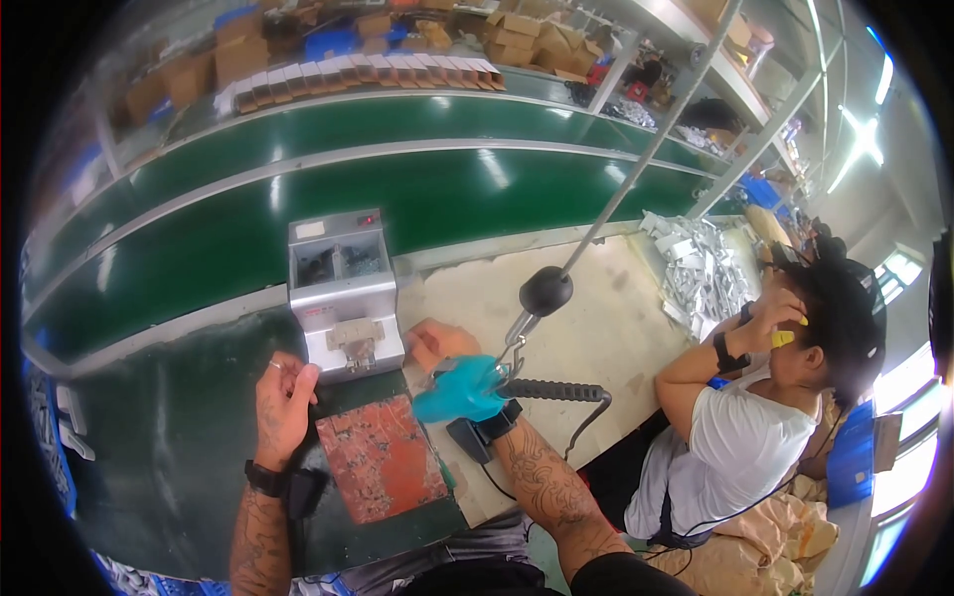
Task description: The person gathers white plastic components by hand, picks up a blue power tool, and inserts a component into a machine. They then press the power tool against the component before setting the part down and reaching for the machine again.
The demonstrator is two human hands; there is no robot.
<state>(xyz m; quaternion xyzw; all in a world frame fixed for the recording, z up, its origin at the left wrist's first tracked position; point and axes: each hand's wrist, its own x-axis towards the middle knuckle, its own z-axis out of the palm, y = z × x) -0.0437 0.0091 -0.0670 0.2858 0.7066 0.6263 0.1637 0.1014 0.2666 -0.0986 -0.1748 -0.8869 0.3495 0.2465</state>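
Observation:
A silver screw feeder (348,298) with an open top bin of small dark parts stands on the bench in front of me. My left hand (285,402) is at its left side, thumb apart from loosely curled fingers, holding nothing. On the other side, my right hand (437,343) reaches the feeder's right edge with its fingers apart; part of it is hidden. A teal electric screwdriver (462,388) hangs from a hook and rod across my right hand and wrist. A worn red mat (384,459) lies between my forearms, just below the feeder.
A green conveyor (427,199) runs behind the bench. Metal brackets (701,268) are heaped at the far right. Beside me on the right sits a person in a white shirt (735,437), hands raised to the head. The screwdriver's black coiled cord (556,390) extends rightward.

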